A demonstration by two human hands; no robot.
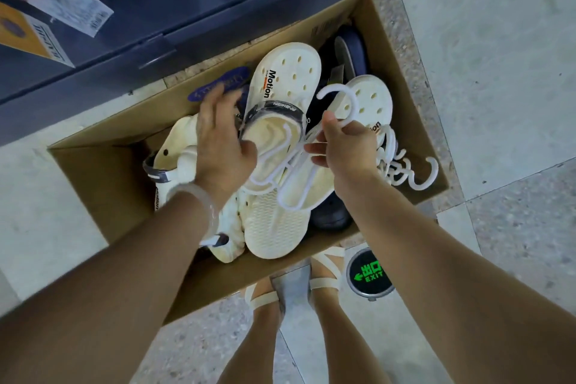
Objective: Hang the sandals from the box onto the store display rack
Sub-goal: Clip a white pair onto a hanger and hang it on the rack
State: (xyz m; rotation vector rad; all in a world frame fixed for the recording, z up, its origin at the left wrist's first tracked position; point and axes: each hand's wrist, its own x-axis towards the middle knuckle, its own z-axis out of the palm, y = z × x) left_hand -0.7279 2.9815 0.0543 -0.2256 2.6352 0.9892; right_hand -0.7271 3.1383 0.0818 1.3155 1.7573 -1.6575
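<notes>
Nearest the camera, the person's 2 feet in pale strapped sandals stand on the tiled floor beside a round green exit marker point(369, 273).

Above them sits the open cardboard box point(93, 171), holding several cream sandals and at least 1 dark one. The left hand point(223, 146) reaches into the box with its fingers loosely curled against the heel end of a cream sandal marked "Motion" point(282, 87); whether it has a firm grip cannot be told. The right hand point(346, 146) is closed on the neck of a white plastic hanger point(338, 95), whose frame lies across the sandals. More white hangers point(402, 165) lie tangled in the right end of the box.

Progress: judged early to middle. The box remains well stocked, and no sandal in view is seen hung. Remaining work appears to be fitting this pair to the hanger, lifting it out, hanging it, and repeating.

Beyond the box runs a dark blue fixture base point(187, 9). A pink item with a paper tag point(78, 11) shows at the top left, probably hanging stock. The rack's pegs are out of view.

Obstruction: the tangled hangers and overlapping sandals could snag on lifting.
</notes>
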